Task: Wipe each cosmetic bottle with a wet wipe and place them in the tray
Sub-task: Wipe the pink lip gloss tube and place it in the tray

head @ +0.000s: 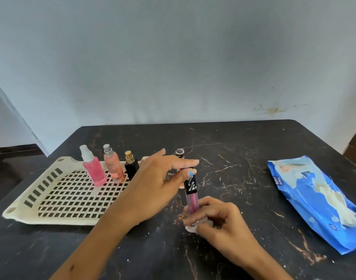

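Observation:
A slim lip gloss tube (pixel 191 196) with a black cap and pink body stands upright on the table. My left hand (pixel 159 184) pinches its cap from the left. My right hand (pixel 215 223) holds a crumpled white wet wipe (pixel 191 228) around the tube's lower end. Three bottles stand at the far edge of the cream slotted tray (pixel 58 201): a pink spray bottle (pixel 93 168), a peach spray bottle (pixel 113 165) and a black bottle with a gold cap (pixel 131 165). Another small tube (pixel 180 154) stands just behind my left hand, partly hidden.
A blue pack of wet wipes (pixel 314 201) lies at the right of the dark scratched table (pixel 233 150). The table's far edge runs along a pale wall.

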